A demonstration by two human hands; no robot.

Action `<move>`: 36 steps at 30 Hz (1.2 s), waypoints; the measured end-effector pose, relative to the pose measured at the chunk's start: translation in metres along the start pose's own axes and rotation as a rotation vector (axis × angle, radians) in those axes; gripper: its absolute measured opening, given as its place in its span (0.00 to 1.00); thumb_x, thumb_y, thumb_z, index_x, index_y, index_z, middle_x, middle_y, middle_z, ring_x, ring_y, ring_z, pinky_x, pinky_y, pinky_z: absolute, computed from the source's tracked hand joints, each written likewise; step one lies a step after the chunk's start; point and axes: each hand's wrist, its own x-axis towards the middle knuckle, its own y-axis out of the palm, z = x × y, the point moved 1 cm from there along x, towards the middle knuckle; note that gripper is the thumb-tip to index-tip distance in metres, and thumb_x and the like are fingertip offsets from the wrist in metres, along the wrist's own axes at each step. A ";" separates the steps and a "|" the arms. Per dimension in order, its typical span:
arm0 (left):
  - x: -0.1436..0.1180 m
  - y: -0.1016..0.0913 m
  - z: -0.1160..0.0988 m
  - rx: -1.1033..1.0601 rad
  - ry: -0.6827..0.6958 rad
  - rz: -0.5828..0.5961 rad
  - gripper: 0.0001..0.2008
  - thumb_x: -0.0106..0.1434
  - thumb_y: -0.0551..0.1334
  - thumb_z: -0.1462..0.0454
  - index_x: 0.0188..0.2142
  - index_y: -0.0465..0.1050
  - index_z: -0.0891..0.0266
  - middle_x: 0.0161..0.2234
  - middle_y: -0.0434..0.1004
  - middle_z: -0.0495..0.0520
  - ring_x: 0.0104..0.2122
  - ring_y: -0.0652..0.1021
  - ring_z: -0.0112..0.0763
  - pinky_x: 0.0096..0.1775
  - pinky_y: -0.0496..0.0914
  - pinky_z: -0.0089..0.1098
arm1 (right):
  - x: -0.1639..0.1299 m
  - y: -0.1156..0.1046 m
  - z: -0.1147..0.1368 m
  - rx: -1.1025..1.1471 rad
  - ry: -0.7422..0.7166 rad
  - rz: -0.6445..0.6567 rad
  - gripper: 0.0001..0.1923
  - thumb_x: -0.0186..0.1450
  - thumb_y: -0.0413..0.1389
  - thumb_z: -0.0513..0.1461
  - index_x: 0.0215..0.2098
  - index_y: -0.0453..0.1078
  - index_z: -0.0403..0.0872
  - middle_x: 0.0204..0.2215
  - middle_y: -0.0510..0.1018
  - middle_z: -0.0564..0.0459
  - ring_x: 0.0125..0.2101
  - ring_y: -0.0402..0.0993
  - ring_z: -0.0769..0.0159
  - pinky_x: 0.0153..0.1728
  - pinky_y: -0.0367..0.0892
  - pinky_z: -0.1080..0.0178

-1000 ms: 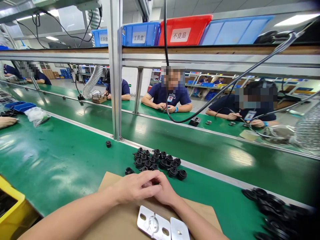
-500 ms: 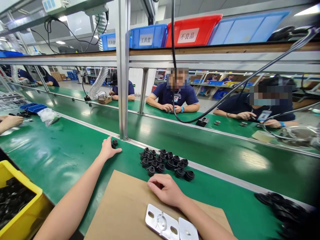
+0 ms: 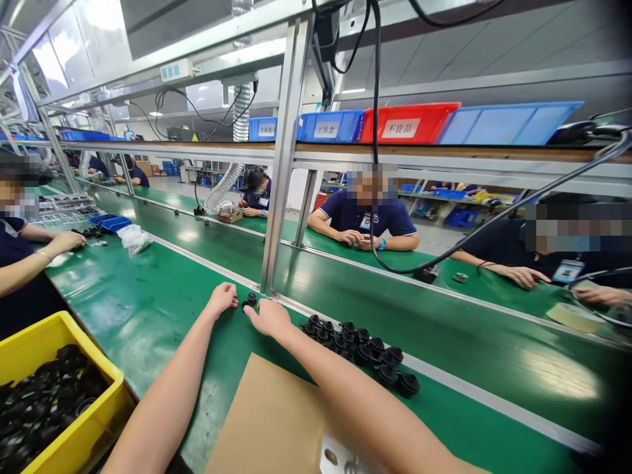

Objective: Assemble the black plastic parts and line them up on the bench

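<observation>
Both my hands are stretched out to the far part of the green bench, by the foot of an aluminium post (image 3: 279,197). Two small black rubber parts (image 3: 249,301) lie between them. My left hand (image 3: 222,297) rests just left of the parts, fingers curled. My right hand (image 3: 267,315) lies just right of them, its fingertips at the parts. Whether either hand grips a part cannot be told. A cluster of several black rubber parts (image 3: 360,349) sits to the right of my right hand. A brown cardboard sheet (image 3: 274,421) lies under my right forearm.
A yellow bin (image 3: 74,441) with black parts stands at the lower left. A person sits at my left; other people work across the green conveyor belt (image 3: 444,329). Blue and red bins (image 3: 409,124) line the upper shelf. Black cables (image 3: 378,131) hang down.
My right hand left the cardboard and reached forward to the small parts by the post. My left hand stayed there. The view swung up and left, so the metal plates are nearly out of sight.
</observation>
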 end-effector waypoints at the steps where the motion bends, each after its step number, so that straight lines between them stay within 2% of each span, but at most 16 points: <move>1: 0.000 0.004 -0.001 0.004 -0.006 0.006 0.15 0.75 0.62 0.57 0.54 0.73 0.65 0.45 0.79 0.56 0.37 0.81 0.32 0.39 0.80 0.36 | 0.012 0.005 0.003 0.027 0.050 0.013 0.24 0.75 0.54 0.53 0.42 0.78 0.40 0.42 0.83 0.36 0.45 0.81 0.50 0.45 0.72 0.54; 3: 0.001 0.012 -0.002 0.018 -0.011 0.034 0.14 0.75 0.63 0.57 0.53 0.73 0.65 0.43 0.80 0.55 0.36 0.81 0.32 0.37 0.80 0.35 | 0.029 0.013 0.004 0.093 0.131 0.058 0.25 0.77 0.52 0.53 0.40 0.77 0.41 0.37 0.83 0.45 0.37 0.82 0.59 0.43 0.75 0.56; 5: 0.000 0.017 -0.001 0.042 -0.014 0.065 0.14 0.75 0.63 0.57 0.52 0.74 0.65 0.42 0.80 0.54 0.34 0.81 0.30 0.36 0.80 0.34 | 0.037 0.016 0.000 0.159 0.177 0.107 0.22 0.76 0.54 0.53 0.39 0.76 0.43 0.32 0.81 0.52 0.31 0.79 0.66 0.38 0.77 0.58; 8: -0.001 0.020 0.001 0.092 0.008 0.088 0.14 0.75 0.63 0.57 0.52 0.74 0.65 0.40 0.80 0.53 0.33 0.81 0.30 0.36 0.80 0.34 | 0.035 0.016 -0.009 0.247 0.191 0.126 0.20 0.73 0.60 0.50 0.31 0.74 0.44 0.25 0.78 0.56 0.26 0.76 0.67 0.34 0.74 0.61; 10: -0.002 0.021 0.002 0.139 0.055 0.077 0.13 0.74 0.64 0.58 0.52 0.74 0.65 0.42 0.80 0.54 0.35 0.82 0.32 0.39 0.80 0.36 | 0.025 0.013 -0.017 0.323 0.174 0.113 0.18 0.67 0.65 0.45 0.23 0.71 0.45 0.20 0.75 0.57 0.26 0.75 0.66 0.30 0.69 0.64; 13: -0.005 0.024 0.003 0.214 0.168 0.025 0.15 0.70 0.68 0.61 0.53 0.74 0.65 0.48 0.80 0.57 0.45 0.81 0.39 0.50 0.78 0.44 | -0.001 0.006 -0.027 0.498 0.142 0.126 0.13 0.60 0.66 0.40 0.22 0.70 0.46 0.17 0.74 0.56 0.21 0.70 0.68 0.23 0.60 0.67; 15: -0.008 0.029 0.001 0.249 0.247 -0.012 0.21 0.63 0.73 0.63 0.54 0.75 0.64 0.53 0.78 0.60 0.53 0.79 0.45 0.57 0.73 0.48 | -0.024 -0.002 -0.037 0.655 0.137 0.171 0.10 0.63 0.62 0.44 0.30 0.73 0.46 0.21 0.79 0.54 0.18 0.66 0.71 0.19 0.56 0.69; 17: -0.009 0.036 0.000 0.271 0.305 -0.046 0.24 0.57 0.76 0.65 0.53 0.76 0.64 0.55 0.78 0.61 0.58 0.75 0.48 0.63 0.68 0.47 | -0.050 -0.012 -0.050 0.798 0.142 0.197 0.15 0.68 0.54 0.49 0.38 0.74 0.46 0.29 0.83 0.49 0.18 0.65 0.72 0.17 0.55 0.70; 19: -0.010 0.040 0.000 0.283 0.331 -0.073 0.19 0.55 0.76 0.66 0.47 0.79 0.63 0.52 0.79 0.61 0.59 0.75 0.50 0.64 0.65 0.46 | -0.078 -0.023 -0.069 0.976 0.170 0.200 0.20 0.70 0.49 0.51 0.42 0.74 0.45 0.36 0.83 0.45 0.20 0.64 0.72 0.16 0.53 0.71; 21: -0.011 0.042 -0.001 0.281 0.332 -0.084 0.12 0.55 0.75 0.66 0.39 0.79 0.62 0.46 0.81 0.60 0.55 0.77 0.50 0.61 0.67 0.46 | -0.105 -0.031 -0.090 1.247 0.240 0.215 0.20 0.69 0.52 0.50 0.43 0.76 0.43 0.37 0.82 0.43 0.20 0.63 0.73 0.15 0.50 0.72; 23: -0.014 0.044 -0.003 0.258 0.328 -0.068 0.10 0.54 0.74 0.65 0.36 0.77 0.61 0.40 0.82 0.57 0.49 0.80 0.48 0.57 0.71 0.44 | -0.128 -0.035 -0.112 1.522 0.325 0.233 0.16 0.67 0.58 0.47 0.42 0.78 0.42 0.36 0.82 0.43 0.20 0.62 0.74 0.14 0.49 0.73; 24: -0.017 0.045 -0.005 0.238 0.329 -0.047 0.10 0.54 0.74 0.64 0.35 0.77 0.61 0.38 0.82 0.55 0.46 0.81 0.46 0.54 0.73 0.43 | -0.138 -0.036 -0.122 1.613 0.357 0.232 0.15 0.67 0.60 0.46 0.41 0.78 0.41 0.36 0.82 0.43 0.19 0.62 0.75 0.13 0.49 0.74; 27: -0.038 0.058 -0.017 0.140 0.363 0.094 0.11 0.53 0.73 0.61 0.35 0.76 0.61 0.35 0.83 0.53 0.40 0.82 0.41 0.48 0.76 0.39 | -0.159 -0.034 -0.148 1.694 0.380 0.206 0.13 0.68 0.62 0.45 0.37 0.78 0.41 0.36 0.83 0.42 0.18 0.63 0.76 0.13 0.51 0.74; 32: -0.111 0.105 -0.044 -0.040 0.417 0.387 0.19 0.55 0.72 0.55 0.44 0.80 0.62 0.41 0.86 0.56 0.41 0.83 0.40 0.45 0.78 0.36 | -0.167 -0.021 -0.178 1.769 0.335 0.179 0.13 0.68 0.62 0.45 0.42 0.78 0.42 0.36 0.85 0.44 0.15 0.64 0.76 0.12 0.52 0.72; 34: -0.141 0.124 -0.050 -0.160 0.362 0.513 0.21 0.54 0.74 0.56 0.45 0.80 0.63 0.41 0.86 0.58 0.40 0.83 0.41 0.44 0.78 0.37 | -0.167 -0.013 -0.183 1.800 0.295 0.187 0.14 0.68 0.62 0.47 0.40 0.77 0.43 0.34 0.85 0.46 0.14 0.64 0.75 0.12 0.51 0.72; 36: -0.162 0.137 -0.052 -0.237 0.307 0.581 0.21 0.54 0.75 0.57 0.46 0.81 0.63 0.41 0.86 0.58 0.39 0.83 0.40 0.43 0.77 0.38 | -0.168 -0.005 -0.185 1.834 0.254 0.206 0.16 0.67 0.63 0.49 0.36 0.76 0.43 0.31 0.84 0.49 0.13 0.61 0.76 0.12 0.50 0.71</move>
